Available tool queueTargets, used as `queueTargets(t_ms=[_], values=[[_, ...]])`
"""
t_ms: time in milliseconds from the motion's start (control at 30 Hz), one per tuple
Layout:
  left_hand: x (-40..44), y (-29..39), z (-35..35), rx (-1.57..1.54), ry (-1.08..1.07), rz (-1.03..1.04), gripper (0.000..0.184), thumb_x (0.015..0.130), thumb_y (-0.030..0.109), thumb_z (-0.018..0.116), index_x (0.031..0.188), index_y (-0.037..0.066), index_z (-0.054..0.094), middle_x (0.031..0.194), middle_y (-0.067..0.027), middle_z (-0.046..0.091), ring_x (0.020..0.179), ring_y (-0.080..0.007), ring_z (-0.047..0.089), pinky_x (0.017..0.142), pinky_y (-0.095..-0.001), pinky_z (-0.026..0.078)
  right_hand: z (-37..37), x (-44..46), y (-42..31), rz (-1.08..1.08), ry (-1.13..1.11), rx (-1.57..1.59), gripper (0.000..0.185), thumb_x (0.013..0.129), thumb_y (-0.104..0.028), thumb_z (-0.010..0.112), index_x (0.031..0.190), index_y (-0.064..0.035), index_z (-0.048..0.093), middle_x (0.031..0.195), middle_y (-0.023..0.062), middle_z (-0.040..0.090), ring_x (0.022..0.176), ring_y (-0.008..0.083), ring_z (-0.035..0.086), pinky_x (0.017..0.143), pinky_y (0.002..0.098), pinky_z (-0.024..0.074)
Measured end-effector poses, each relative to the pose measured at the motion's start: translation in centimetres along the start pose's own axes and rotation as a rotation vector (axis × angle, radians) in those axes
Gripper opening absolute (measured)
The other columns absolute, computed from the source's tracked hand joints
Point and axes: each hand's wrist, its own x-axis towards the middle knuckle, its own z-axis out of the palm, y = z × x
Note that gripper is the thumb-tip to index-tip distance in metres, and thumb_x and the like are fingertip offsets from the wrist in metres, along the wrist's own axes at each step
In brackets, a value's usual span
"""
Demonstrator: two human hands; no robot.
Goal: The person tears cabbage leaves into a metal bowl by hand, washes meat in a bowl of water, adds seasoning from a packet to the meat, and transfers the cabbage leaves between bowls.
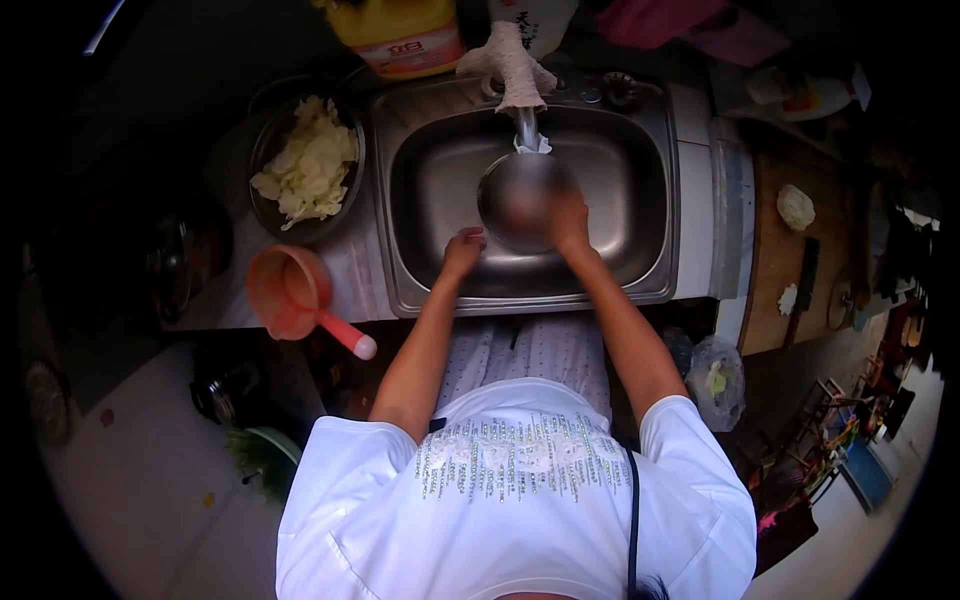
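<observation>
A round metal bowl point(497, 212) is in the stainless steel sink point(425, 190), under the faucet point(527, 125). My right hand point(570, 222) grips the bowl's right side, its fingertips lost in a blur. The inside of the bowl is smeared too, with a pinkish patch I cannot make out. My left hand point(463, 252) is by the bowl's lower left edge, fingers partly stretched toward it; whether they touch the rim is unclear. Cloth point(520, 70) is wrapped over the faucet's top.
Left of the sink, torn pale leaves point(312, 165) fill a dark basin, with a pink dipper point(290, 290) in front. A yellow jug point(405, 35) stands behind. On the right, a wooden board point(775, 250) bears a knife point(808, 275) and a pale vegetable piece point(796, 207).
</observation>
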Motion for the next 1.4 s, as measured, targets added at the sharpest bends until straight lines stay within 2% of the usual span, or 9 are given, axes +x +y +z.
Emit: queueTargets(t_ms=[33,100,267,533,767,833,933,1067,1400], values=[[-0.1,0.0,0.3,-0.003,0.002,-0.001,0.034,0.071,0.007,0.057,0.105,0.003,0.057,0.092,-0.0121,0.064,0.086,-0.0242,0.061,0.077,-0.0313,0.046,0.4,0.1,-0.3,-0.003,-0.001,-0.001,0.018,0.071,-0.012,0.059,0.089,-0.0096,0.06,0.09,0.0084,0.058,0.084,0.0276,0.054,0.076,0.0395,0.0428],[-0.4,0.1,0.8,0.036,-0.031,0.032,0.032,0.078,0.002,0.054,0.11,0.005,0.054,0.094,-0.0049,0.06,0.081,-0.0121,0.057,0.065,-0.0228,0.046,1.1,0.2,-0.8,-0.561,-0.005,0.024,0.018,0.07,-0.017,0.059,0.086,-0.0068,0.059,0.088,0.0094,0.058,0.081,0.0264,0.056,0.072,0.0358,0.0453],[1.9,-2.5,2.4,-0.119,-0.026,-0.016,0.028,0.078,0.002,0.054,0.107,0.004,0.053,0.09,-0.0053,0.06,0.079,-0.0124,0.057,0.064,-0.0236,0.046,0.2,0.4,-2.6,-0.774,0.37,-0.121,0.024,0.072,-0.019,0.059,0.094,-0.0085,0.059,0.089,0.0086,0.059,0.084,0.0226,0.056,0.072,0.0347,0.0451],[2.0,-1.0,2.9,-0.176,0.043,-0.038,0.015,0.081,0.007,0.05,0.096,0.002,0.052,0.075,-0.0074,0.06,0.063,-0.0139,0.058,0.054,-0.0237,0.046,6.0,0.5,0.6,-0.347,0.161,0.237,0.02,0.074,-0.023,0.061,0.088,-0.0102,0.063,0.083,0.0079,0.06,0.075,0.0262,0.057,0.063,0.0405,0.0459],[3.7,-2.3,3.4,0.023,0.13,0.019,0.01,0.078,0.004,0.056,0.087,0.003,0.051,0.07,-0.0068,0.059,0.059,-0.0143,0.058,0.05,-0.024,0.046,5.4,0.6,1.2,-0.52,0.402,0.012,0.022,0.072,-0.021,0.062,0.091,-0.01,0.06,0.088,0.0086,0.059,0.079,0.0261,0.058,0.063,0.0408,0.0464],[3.3,-1.8,3.3,0.045,0.137,0.021,0.01,0.078,0.004,0.056,0.086,0.003,0.051,0.07,-0.0065,0.059,0.06,-0.0144,0.059,0.051,-0.0239,0.046,-4.4,0.1,-3.6,-0.063,-0.003,-0.051,0.022,0.076,-0.025,0.056,0.092,-0.0098,0.06,0.095,0.0107,0.058,0.086,0.0275,0.057,0.068,0.0425,0.047],[2.6,-0.7,3.3,0.153,0.186,0.064,0.012,0.077,0.008,0.06,0.084,0.003,0.053,0.069,-0.0066,0.06,0.059,-0.0137,0.059,0.053,-0.0251,0.047,-3.3,1.5,-0.2,0.142,0.083,-0.237,0.027,0.08,-0.03,0.05,0.094,-0.0093,0.059,0.101,0.0132,0.057,0.093,0.029,0.056,0.073,0.0438,0.0474],[1.2,1.7,3.5,0.414,0.293,0.024,0.016,0.073,0.017,0.065,0.081,0.007,0.056,0.07,-0.0082,0.062,0.063,-0.0185,0.061,0.058,-0.0312,0.047,-2.2,2.1,3.3,0.144,-0.293,-0.214,0.03,0.083,-0.029,0.044,0.1,-0.0093,0.057,0.097,0.0176,0.061,0.093,0.0331,0.058,0.075,0.0442,0.0472],[1.4,2.4,3.2,0.369,0.233,-0.111,0.023,0.068,0.029,0.066,0.082,0.013,0.059,0.087,-0.0108,0.063,0.086,-0.0319,0.059,0.073,-0.0404,0.047,-1.5,2.2,3.8,0.285,-0.276,0.034,0.032,0.086,-0.028,0.038,0.107,-0.0086,0.053,0.094,0.0207,0.061,0.09,0.0378,0.058,0.078,0.0453,0.0459]])
